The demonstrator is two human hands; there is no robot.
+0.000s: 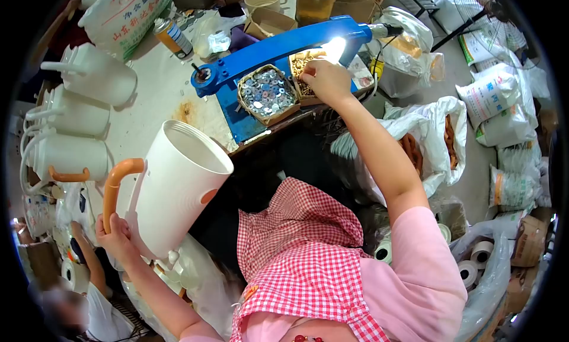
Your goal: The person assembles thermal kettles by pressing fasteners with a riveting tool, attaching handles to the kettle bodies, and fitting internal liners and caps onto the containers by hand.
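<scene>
My left hand (117, 238) is closed around the brown curved handle (112, 191) of a tall white plastic jug (169, 197). The jug is tilted, its open mouth towards the table, with a brown round patch on its side and a small white knob near its base. My right hand (328, 81) reaches into a small box of brass-coloured small parts (305, 66), fingers bent together at the tips; what they pinch, if anything, is hidden. Beside it stands a box of grey metal washers (267, 93). Above both boxes stretches the blue arm of a bench machine (278, 45), with a bright lamp.
Several white jugs (98, 75) stand at the table's left. A spray can (172, 38) and a printed sack (121, 22) are at the back. White bags with brown handles (447, 140) stand on the right floor. Another person (104, 312) is at lower left.
</scene>
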